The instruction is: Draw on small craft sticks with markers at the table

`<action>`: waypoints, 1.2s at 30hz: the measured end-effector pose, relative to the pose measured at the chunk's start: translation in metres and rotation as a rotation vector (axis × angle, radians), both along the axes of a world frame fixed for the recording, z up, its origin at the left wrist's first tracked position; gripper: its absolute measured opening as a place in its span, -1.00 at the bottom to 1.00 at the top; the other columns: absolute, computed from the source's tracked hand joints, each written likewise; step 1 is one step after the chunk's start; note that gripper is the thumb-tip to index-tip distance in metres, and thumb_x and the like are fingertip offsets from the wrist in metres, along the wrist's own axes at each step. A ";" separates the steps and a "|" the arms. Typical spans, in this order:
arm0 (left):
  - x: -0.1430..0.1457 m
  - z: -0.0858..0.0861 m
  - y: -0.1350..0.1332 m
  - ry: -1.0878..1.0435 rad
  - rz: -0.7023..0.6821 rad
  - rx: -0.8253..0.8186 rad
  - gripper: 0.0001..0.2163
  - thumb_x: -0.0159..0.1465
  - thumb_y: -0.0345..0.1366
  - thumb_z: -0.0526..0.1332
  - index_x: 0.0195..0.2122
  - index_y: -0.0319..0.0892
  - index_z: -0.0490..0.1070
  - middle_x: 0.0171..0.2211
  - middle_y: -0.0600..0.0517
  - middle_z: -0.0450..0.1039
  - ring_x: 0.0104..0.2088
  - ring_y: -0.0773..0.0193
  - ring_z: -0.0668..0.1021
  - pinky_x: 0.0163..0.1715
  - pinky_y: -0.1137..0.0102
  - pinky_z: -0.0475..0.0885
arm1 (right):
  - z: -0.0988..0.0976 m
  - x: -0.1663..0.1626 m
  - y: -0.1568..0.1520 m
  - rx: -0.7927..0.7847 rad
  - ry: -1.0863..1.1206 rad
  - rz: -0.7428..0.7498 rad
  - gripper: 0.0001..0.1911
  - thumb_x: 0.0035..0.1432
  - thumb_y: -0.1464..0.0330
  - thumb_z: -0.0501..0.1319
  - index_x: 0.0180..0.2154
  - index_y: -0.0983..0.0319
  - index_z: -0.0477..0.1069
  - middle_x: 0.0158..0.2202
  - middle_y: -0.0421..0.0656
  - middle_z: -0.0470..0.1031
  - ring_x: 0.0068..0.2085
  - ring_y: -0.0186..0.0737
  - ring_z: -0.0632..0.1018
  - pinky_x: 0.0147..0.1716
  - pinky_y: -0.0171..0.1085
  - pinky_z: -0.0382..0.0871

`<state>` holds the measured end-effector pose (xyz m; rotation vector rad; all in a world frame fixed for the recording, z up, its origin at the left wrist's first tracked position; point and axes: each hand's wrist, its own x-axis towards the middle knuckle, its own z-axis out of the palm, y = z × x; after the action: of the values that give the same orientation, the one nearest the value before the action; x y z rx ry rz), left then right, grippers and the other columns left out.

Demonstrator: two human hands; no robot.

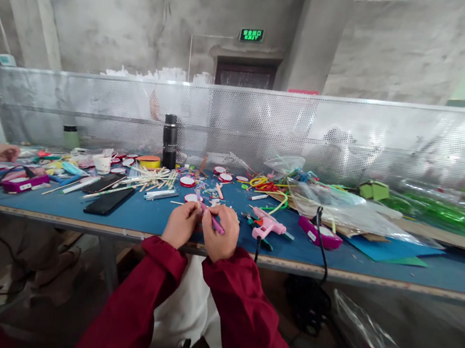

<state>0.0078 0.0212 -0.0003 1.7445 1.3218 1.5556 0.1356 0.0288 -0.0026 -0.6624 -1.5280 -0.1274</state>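
Note:
Both hands meet over the table's front edge, fingertips close together. In my right hand (223, 232) is a slim purple pen-like stick (218, 226), which slants across the fingers. My left hand (181, 223) is closed in a pinch beside it; a small pale purple piece (199, 196) shows just above its fingertips, and the fingers hide most of what is between them. A red-rimmed white disc (192, 197) lies just beyond the left fingers. To the right of my right hand lies a pink glue gun (267, 224), near pliers with orange-and-black handles.
A black phone (109, 200), a marker (160, 194) and wooden sticks (156, 179) lie left. A black bottle (170, 142) stands behind. At right are a purple box (319, 233) with a cable, blue sheets (392, 250) and plastic bags (341, 209). Another person's hand (1, 152) reaches in at far left.

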 end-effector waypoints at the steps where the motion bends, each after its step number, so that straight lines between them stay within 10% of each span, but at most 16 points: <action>1: 0.000 0.000 0.000 0.003 0.005 0.004 -0.79 0.32 -0.17 0.14 -0.38 -0.16 0.43 -0.51 0.09 0.42 -0.51 0.31 0.44 -0.49 0.46 0.30 | 0.000 0.000 0.000 0.004 -0.011 0.007 -0.82 0.27 0.41 0.19 -0.42 0.14 0.37 -0.43 -0.20 0.52 -0.30 -0.16 0.52 -0.19 -0.18 0.34; 36: -0.002 0.000 0.007 0.055 0.068 0.023 -0.79 0.35 -0.28 0.13 -0.43 -0.16 0.41 -0.51 0.09 0.43 -0.48 0.32 0.42 -0.45 0.47 0.23 | -0.004 0.000 0.006 0.020 -0.031 -0.002 -0.87 0.28 0.40 0.20 -0.36 0.14 0.42 -0.39 -0.17 0.56 -0.27 -0.12 0.55 -0.17 -0.15 0.39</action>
<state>0.0053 0.0277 -0.0008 1.7859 1.4086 1.5754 0.1354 0.0344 -0.0064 -0.6487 -1.5539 -0.1545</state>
